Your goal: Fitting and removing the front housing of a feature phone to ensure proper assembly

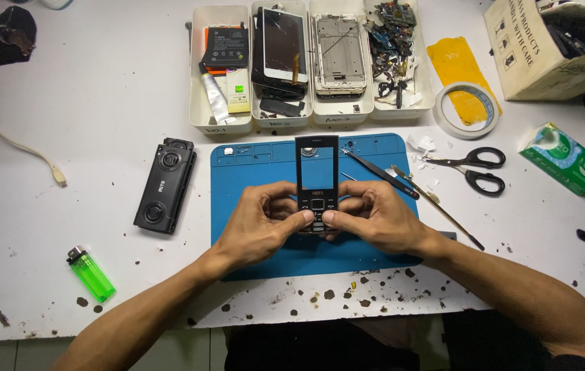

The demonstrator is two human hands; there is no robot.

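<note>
Both hands hold 1 black phone frame (317,180) upright over the blue mat (251,172), at the middle of the white surface (100,103). The left hand (261,223) has its grip closed on the lower left edge, the right hand (375,218) on the lower right; both thumbs press the keypad. Tweezers (380,174) and scissors (474,168) lie to the right, a green lighter (90,273) lower left.

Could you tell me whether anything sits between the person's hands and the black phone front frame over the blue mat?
Nothing visible does. The left hand and right hand both grip the lower end of the phone front frame directly, thumbs on its keypad, above the blue mat.
</note>
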